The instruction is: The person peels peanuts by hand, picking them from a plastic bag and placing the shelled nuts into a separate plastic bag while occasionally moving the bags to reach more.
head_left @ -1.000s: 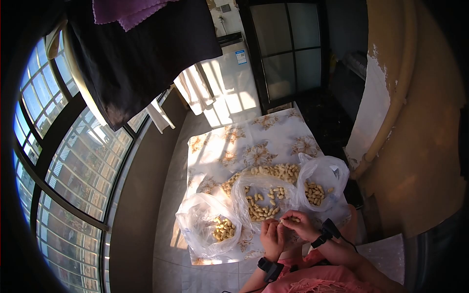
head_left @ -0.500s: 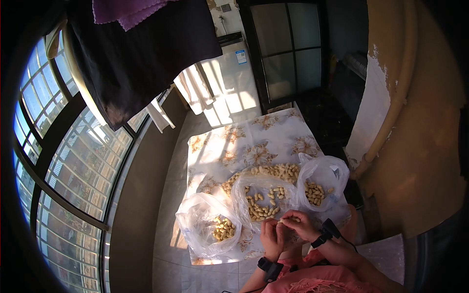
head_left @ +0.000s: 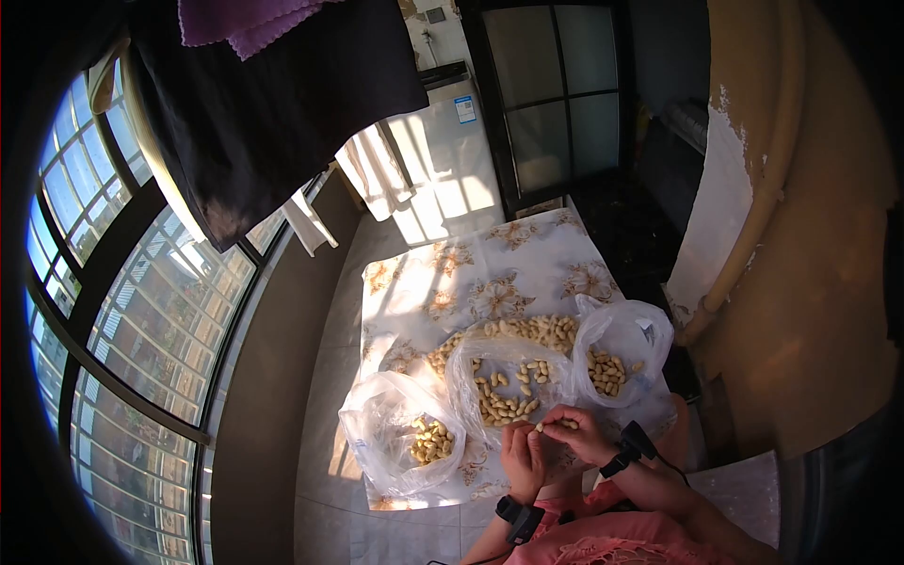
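My left hand [head_left: 521,460] is at the near edge of the table, fingers closed; whatever they hold is too small to name. Beside it on the right, my right hand [head_left: 582,436] pinches peanuts [head_left: 569,424] in the shell. Just beyond both hands lies an open clear plastic bag [head_left: 459,379] with several peanuts [head_left: 507,409] in it. A second bag [head_left: 371,423] with peanuts [head_left: 431,442] stands to the left, and a third [head_left: 650,328] with peanuts [head_left: 607,373] to the right. Behind the middle bag more peanuts [head_left: 535,330] are heaped.
The table [head_left: 414,282] has a flowered cloth. Dark clothes [head_left: 282,113] hang at the upper left beside a barred window [head_left: 160,311]. A white appliance [head_left: 452,151] and a dark-framed door [head_left: 556,94] stand at the back. A pipe [head_left: 758,226] runs along the right wall.
My fingertips have moved slightly apart, and a peanut now shows between them at my right fingertips. The bags and heaps are unchanged.
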Motion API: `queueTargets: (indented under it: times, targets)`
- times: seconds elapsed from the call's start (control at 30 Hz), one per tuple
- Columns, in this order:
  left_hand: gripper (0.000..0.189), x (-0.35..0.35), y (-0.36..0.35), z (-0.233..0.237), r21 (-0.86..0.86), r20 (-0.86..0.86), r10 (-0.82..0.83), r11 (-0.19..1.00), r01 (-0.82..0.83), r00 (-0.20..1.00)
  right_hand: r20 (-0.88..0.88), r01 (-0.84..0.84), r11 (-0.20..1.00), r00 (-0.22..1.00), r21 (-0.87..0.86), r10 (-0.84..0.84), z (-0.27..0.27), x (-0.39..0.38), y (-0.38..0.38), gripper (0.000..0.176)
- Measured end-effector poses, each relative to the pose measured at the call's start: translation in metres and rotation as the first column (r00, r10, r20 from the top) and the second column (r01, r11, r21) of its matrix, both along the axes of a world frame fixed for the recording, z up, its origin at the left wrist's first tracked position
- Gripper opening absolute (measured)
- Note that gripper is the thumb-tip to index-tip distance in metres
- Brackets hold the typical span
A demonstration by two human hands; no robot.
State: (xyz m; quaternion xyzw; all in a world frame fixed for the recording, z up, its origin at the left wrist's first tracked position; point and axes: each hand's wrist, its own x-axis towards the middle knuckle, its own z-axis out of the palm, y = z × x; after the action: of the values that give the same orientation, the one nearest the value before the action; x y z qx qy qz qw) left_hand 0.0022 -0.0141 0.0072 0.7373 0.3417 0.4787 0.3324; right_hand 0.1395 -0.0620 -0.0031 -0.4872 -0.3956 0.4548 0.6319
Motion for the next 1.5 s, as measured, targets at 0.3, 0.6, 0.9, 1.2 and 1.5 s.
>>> queueTargets:
  times: [0.3, 0.6, 0.9, 1.2, 1.5]
  targets:
    - [0.013, -0.0007, -0.0003, -0.003, 0.001, -0.013, -0.015, 1.0, 0.015, 1.0, -0.11, -0.025, 0.999, 0.994, -0.033, 0.021, -0.0057, 0.0011, -0.0004, 0.013]
    - [0.011, -0.0009, -0.0001, -0.0031, -0.017, -0.017, -0.021, 1.0, 0.021, 1.0, -0.153, -0.03, 0.999, 0.988, -0.016, 0.027, -0.0081, 0.0008, 0.0006, 0.014]
    - [0.011, -0.0011, -0.0006, -0.0042, -0.022, -0.017, -0.018, 1.0, 0.018, 1.0, -0.131, -0.024, 0.999, 0.991, -0.029, 0.02, -0.0064, 0.0009, 0.0003, 0.013]
    - [0.012, -0.0004, -0.0003, -0.0055, -0.003, -0.014, -0.009, 1.0, 0.009, 1.0, -0.123, -0.023, 0.999, 0.992, -0.04, 0.018, -0.0027, 0.0002, 0.0002, 0.013]
    - [0.013, 0.0002, -0.0005, -0.0056, 0.0, 0.003, -0.017, 1.0, 0.017, 1.0, -0.146, -0.025, 0.999, 0.989, -0.025, 0.021, -0.0066, 0.0008, 0.001, 0.013]
